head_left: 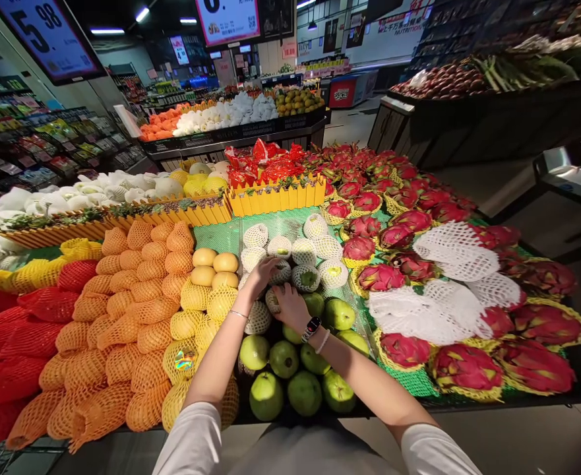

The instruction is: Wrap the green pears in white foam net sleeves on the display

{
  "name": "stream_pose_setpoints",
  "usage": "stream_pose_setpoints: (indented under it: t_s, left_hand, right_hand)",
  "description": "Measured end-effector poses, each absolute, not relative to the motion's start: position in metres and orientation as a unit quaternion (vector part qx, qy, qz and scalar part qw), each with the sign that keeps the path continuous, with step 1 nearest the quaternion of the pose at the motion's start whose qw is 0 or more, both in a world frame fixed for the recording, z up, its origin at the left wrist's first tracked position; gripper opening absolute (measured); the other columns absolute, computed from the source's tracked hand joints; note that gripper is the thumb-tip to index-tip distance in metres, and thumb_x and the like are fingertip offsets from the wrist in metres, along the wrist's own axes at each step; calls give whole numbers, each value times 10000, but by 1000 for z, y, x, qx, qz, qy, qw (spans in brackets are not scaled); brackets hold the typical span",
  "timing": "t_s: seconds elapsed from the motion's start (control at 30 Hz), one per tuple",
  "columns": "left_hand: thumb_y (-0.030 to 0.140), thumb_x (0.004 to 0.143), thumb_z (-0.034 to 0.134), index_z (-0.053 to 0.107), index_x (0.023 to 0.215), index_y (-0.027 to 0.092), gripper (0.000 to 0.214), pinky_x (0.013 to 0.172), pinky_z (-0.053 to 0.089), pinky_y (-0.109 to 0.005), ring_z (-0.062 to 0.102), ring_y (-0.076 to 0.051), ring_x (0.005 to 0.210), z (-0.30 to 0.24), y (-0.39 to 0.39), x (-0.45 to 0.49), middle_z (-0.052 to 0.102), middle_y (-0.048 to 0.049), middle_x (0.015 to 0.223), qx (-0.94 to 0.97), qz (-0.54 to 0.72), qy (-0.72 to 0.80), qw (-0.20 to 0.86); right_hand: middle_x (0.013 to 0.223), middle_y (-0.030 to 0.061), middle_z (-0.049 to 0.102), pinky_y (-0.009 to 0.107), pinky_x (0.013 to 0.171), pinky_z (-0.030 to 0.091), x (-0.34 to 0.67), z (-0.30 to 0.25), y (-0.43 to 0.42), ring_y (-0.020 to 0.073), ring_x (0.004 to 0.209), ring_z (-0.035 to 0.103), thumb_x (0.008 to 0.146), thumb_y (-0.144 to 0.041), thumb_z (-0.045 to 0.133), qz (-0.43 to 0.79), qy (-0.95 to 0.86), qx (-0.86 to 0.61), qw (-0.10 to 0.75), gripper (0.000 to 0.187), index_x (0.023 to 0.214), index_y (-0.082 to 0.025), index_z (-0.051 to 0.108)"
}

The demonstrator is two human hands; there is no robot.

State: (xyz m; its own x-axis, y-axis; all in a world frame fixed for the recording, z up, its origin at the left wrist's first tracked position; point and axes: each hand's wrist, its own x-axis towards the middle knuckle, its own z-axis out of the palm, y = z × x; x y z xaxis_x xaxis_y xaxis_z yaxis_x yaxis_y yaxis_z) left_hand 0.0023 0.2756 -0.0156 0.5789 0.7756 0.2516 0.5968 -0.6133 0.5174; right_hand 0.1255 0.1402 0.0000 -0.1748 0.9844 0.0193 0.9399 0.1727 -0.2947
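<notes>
Both my hands reach into a pile of green fruit on a market display. My left hand (262,272) rests with curled fingers on a fruit wrapped in white foam net (281,270). My right hand (290,305), with a watch and bracelet at the wrist, lies palm down on another netted fruit (272,300) just in front of it. Whether either hand grips its fruit is not clear. Bare green fruits (284,359) lie in rows below my forearms. More netted fruits (306,254) are stacked behind the hands.
Orange and yellow netted fruit (136,310) fills the left; red netted ones (18,330) lie further left. Dragon fruit (403,264) and loose white foam nets (456,251) cover the right. A yellow fence divider (277,196) runs behind. An aisle opens at right.
</notes>
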Motion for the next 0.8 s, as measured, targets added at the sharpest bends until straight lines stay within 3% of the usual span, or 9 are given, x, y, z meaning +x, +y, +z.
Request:
stream_pose_setpoints:
  t_s: [0.1, 0.23, 0.33, 0.43, 0.6, 0.7, 0.8]
  left_hand:
    - [160, 939, 437, 537, 1355, 148, 428, 1053, 513, -399, 548, -249, 1313, -12, 263, -2, 555, -167, 1412, 872, 219, 397, 184]
    - [225, 929, 510, 454, 1421, 122, 506, 1117, 445, -474, 477, -315, 1380, -6, 239, -8, 473, -205, 1485, 878, 206, 399, 164]
    - [289, 965, 473, 340, 1488, 136, 560, 1156, 387, -512, 365, -332, 1455, 0, 216, -15, 385, -188, 1558, 879, 214, 401, 143]
    - [334, 976, 467, 385, 1476, 172, 532, 1173, 372, -515, 346, -323, 1470, 6, 188, -21, 389, -162, 1565, 884, 213, 396, 126]
    - [317, 951, 521, 500, 1419, 199, 483, 1152, 395, -567, 396, -345, 1440, 7, 130, -24, 483, -148, 1509, 905, 171, 377, 102]
    - [312, 947, 534, 506, 1410, 270, 466, 1146, 404, -578, 435, -315, 1419, -3, 94, -16, 532, -88, 1478, 907, 146, 370, 136]
    - [300, 961, 509, 519, 1388, 288, 428, 1158, 397, -578, 465, -281, 1403, -18, 65, -1, 577, -63, 1437, 901, 154, 367, 172]
  right_hand:
    - [1393, 229, 503, 464, 939, 512, 126, 6, 128, 382, 1176, 565, 765, -299, 793, 103, -770, -622, 104, 797, 1460, -158, 430]
    - [1524, 192, 414, 520, 1123, 375, 141, 24, 93, 385, 1375, 417, 821, -433, 733, 95, -793, -587, 136, 773, 1486, -202, 414]
    - [1472, 119, 510, 499, 1148, 372, 181, 35, 66, 306, 1388, 423, 905, -434, 622, 116, -794, -536, 262, 603, 1451, -237, 459]
    - [1380, 98, 593, 493, 1146, 380, 244, 35, 46, 268, 1358, 449, 969, -327, 503, 64, -713, -594, 366, 419, 1374, -225, 537]
    - [1357, 176, 573, 632, 1065, 365, 328, 14, 39, 410, 1346, 375, 911, -246, 538, -73, -606, -743, 276, 350, 1226, -166, 667]
    - [1291, 157, 622, 588, 1034, 383, 338, 4, 43, 390, 1275, 431, 888, -216, 548, -56, -591, -753, 284, 258, 1060, -181, 736]
    - [1111, 138, 694, 521, 947, 432, 335, 4, 46, 339, 1071, 531, 897, -240, 521, -36, -558, -759, 335, 243, 897, -187, 758]
